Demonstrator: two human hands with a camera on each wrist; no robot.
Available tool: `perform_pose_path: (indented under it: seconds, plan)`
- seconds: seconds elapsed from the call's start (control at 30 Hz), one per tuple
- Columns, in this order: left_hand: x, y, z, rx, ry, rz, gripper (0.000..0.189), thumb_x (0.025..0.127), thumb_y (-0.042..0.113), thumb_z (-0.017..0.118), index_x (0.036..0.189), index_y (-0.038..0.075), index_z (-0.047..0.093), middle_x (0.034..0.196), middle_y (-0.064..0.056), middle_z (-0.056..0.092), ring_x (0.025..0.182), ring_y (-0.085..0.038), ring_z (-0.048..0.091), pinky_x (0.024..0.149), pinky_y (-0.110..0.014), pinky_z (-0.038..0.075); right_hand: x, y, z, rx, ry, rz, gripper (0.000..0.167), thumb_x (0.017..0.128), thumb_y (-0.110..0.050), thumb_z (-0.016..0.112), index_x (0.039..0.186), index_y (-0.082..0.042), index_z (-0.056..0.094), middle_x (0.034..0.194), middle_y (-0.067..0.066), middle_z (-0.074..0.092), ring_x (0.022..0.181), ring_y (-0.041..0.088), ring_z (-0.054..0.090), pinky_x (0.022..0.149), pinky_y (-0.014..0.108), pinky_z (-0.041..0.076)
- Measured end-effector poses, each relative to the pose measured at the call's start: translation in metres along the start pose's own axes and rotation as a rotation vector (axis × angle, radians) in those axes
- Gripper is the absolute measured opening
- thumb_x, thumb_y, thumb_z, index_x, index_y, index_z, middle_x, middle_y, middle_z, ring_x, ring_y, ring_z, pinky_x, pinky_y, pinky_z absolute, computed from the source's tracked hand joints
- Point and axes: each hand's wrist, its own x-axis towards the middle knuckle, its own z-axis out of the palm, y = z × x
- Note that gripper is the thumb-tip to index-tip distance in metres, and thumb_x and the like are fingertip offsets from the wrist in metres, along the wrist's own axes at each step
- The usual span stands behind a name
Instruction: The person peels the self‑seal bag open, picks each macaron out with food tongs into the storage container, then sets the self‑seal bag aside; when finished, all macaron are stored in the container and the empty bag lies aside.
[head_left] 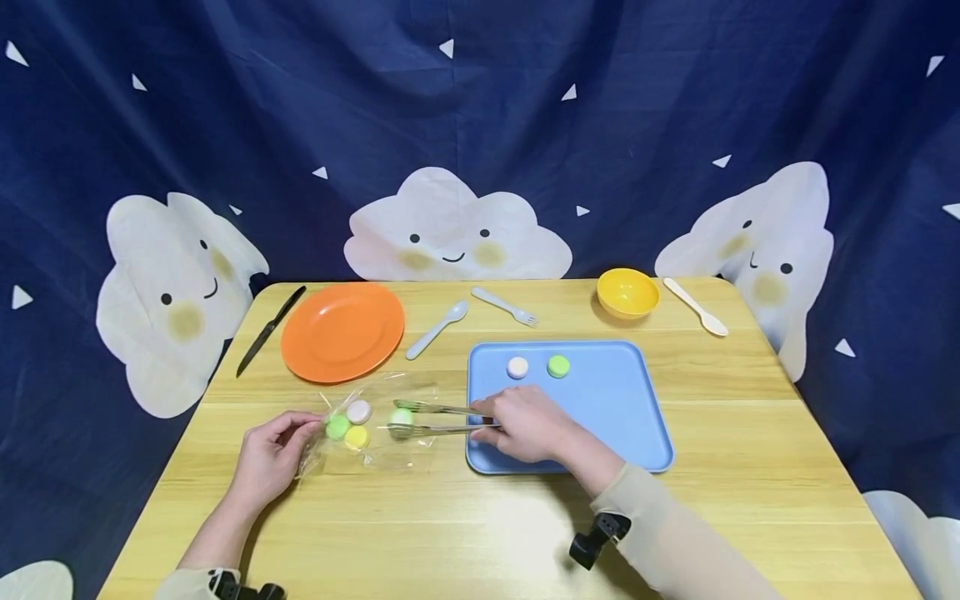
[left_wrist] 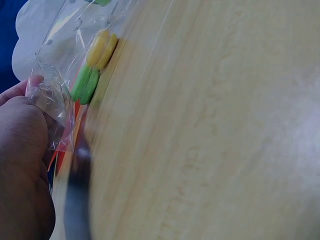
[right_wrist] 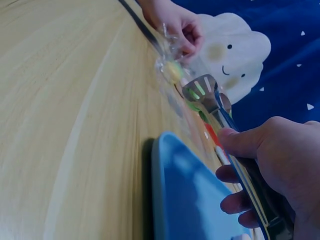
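A black knife [head_left: 270, 332] lies at the far left of the bench [head_left: 360, 533]; nearer, the left of the two hands [head_left: 266, 458] pinches the left end of a clear bag [head_left: 380, 408] between thumb and fingers. Beyond the bag sits an orange plate [head_left: 342, 332]. In the bag's left part, a green macaron [head_left: 337, 427], a yellow macaron [head_left: 357, 437] and a pale macaron [head_left: 358, 412] cluster close together. To their right, a light green macaron [head_left: 401, 418] lies between the ends of metal tongs [head_left: 450, 409]; whether it is inside the film is hard to tell. Farther back are a pale blue spoon [head_left: 438, 329] and fork [head_left: 506, 307]. The right hand [head_left: 525, 423] grips the tongs above a blue tray [head_left: 607, 417], whose far part holds a whitish macaron [head_left: 517, 367] and, to its right, a bright green macaron [head_left: 558, 366]. A yellow bowl [head_left: 628, 304] and a cream spoon [head_left: 696, 308] stand far right.
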Motion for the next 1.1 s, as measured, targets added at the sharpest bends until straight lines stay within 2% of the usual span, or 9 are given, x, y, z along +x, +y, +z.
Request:
perform_pose_path:
  seconds: [0.1, 0.2, 0.4, 0.47, 0.53, 0.63, 0.8, 0.93, 1.1]
  plan:
    - [0.000, -0.001, 0.000, 0.009, -0.001, 0.002, 0.029, 0.085, -0.022, 0.076, 0.098, 0.003, 0.079, 0.091, -0.014, 0.078, 0.071, -0.013, 0.070, 0.061, -0.012, 0.053, -0.007, 0.004, -0.005, 0.009, 0.003, 0.013, 0.031, 0.103, -0.038, 0.071, 0.121, -0.013, 0.076, 0.081, -0.011, 0.065, 0.059, 0.006, 0.048, 0.052, 0.029, 0.043]
    - [0.000, -0.003, 0.000, 0.017, 0.001, 0.001, 0.028, 0.085, -0.022, 0.076, 0.098, 0.003, 0.079, 0.090, -0.014, 0.078, 0.071, -0.013, 0.069, 0.061, -0.012, 0.052, -0.013, 0.008, -0.010, 0.008, 0.015, 0.010, 0.033, 0.103, -0.036, 0.072, 0.124, -0.010, 0.076, 0.082, -0.010, 0.066, 0.057, 0.004, 0.047, 0.054, 0.029, 0.044]
    - [0.002, -0.002, -0.002, 0.009, -0.009, 0.008, 0.029, 0.086, -0.021, 0.076, 0.097, 0.005, 0.079, 0.090, -0.012, 0.078, 0.070, -0.015, 0.069, 0.060, -0.012, 0.053, -0.028, 0.018, -0.023, 0.002, 0.039, 0.021, 0.020, 0.103, -0.035, 0.073, 0.104, -0.016, 0.073, 0.072, -0.012, 0.055, 0.056, 0.005, 0.041, 0.054, 0.028, 0.041]
    - [0.003, -0.002, -0.002, 0.010, -0.014, 0.011, 0.028, 0.086, -0.021, 0.076, 0.097, 0.005, 0.079, 0.090, -0.010, 0.079, 0.070, -0.016, 0.070, 0.061, -0.012, 0.053, -0.034, 0.022, -0.027, 0.006, 0.042, 0.034, 0.020, 0.103, -0.034, 0.073, 0.106, -0.015, 0.074, 0.075, -0.010, 0.062, 0.058, 0.006, 0.044, 0.055, 0.030, 0.044]
    - [0.003, -0.001, -0.002, 0.011, -0.016, 0.008, 0.027, 0.087, -0.019, 0.076, 0.097, 0.006, 0.080, 0.091, -0.010, 0.079, 0.071, -0.016, 0.070, 0.061, -0.012, 0.053, -0.041, 0.027, -0.030, 0.009, 0.056, 0.045, 0.026, 0.103, -0.033, 0.073, 0.115, -0.010, 0.076, 0.087, -0.006, 0.071, 0.063, 0.007, 0.052, 0.060, 0.033, 0.050]
    - [0.004, 0.000, -0.003, 0.013, -0.018, 0.009, 0.027, 0.087, -0.019, 0.076, 0.098, 0.005, 0.080, 0.091, -0.013, 0.078, 0.073, -0.017, 0.071, 0.063, -0.011, 0.053, -0.053, 0.034, -0.035, 0.012, 0.079, 0.067, 0.033, 0.103, -0.032, 0.073, 0.122, -0.006, 0.076, 0.093, -0.005, 0.074, 0.071, 0.009, 0.060, 0.068, 0.038, 0.055]
    - [0.004, 0.000, -0.002, 0.016, -0.016, 0.017, 0.027, 0.086, -0.020, 0.076, 0.098, 0.005, 0.080, 0.091, -0.012, 0.079, 0.074, -0.015, 0.072, 0.064, -0.011, 0.054, -0.072, 0.047, -0.045, 0.014, 0.131, 0.114, 0.027, 0.100, -0.030, 0.077, 0.115, -0.008, 0.077, 0.080, -0.016, 0.063, 0.067, 0.005, 0.054, 0.062, 0.032, 0.048]
    - [0.004, -0.002, -0.002, 0.015, -0.018, 0.015, 0.026, 0.087, -0.019, 0.077, 0.097, 0.005, 0.080, 0.091, -0.010, 0.079, 0.074, -0.015, 0.071, 0.063, -0.011, 0.053, -0.088, 0.056, -0.054, -0.017, 0.166, 0.149, 0.014, 0.099, -0.031, 0.079, 0.096, -0.019, 0.072, 0.070, -0.017, 0.051, 0.060, 0.005, 0.044, 0.054, 0.028, 0.037]
    - [0.003, -0.002, 0.000, 0.011, -0.014, 0.014, 0.027, 0.086, -0.020, 0.077, 0.099, 0.004, 0.080, 0.091, -0.015, 0.078, 0.073, -0.013, 0.070, 0.062, -0.011, 0.052, -0.108, 0.068, -0.064, -0.038, 0.197, 0.169, 0.015, 0.097, -0.028, 0.080, 0.092, -0.024, 0.067, 0.067, -0.017, 0.045, 0.058, 0.004, 0.042, 0.051, 0.026, 0.033]
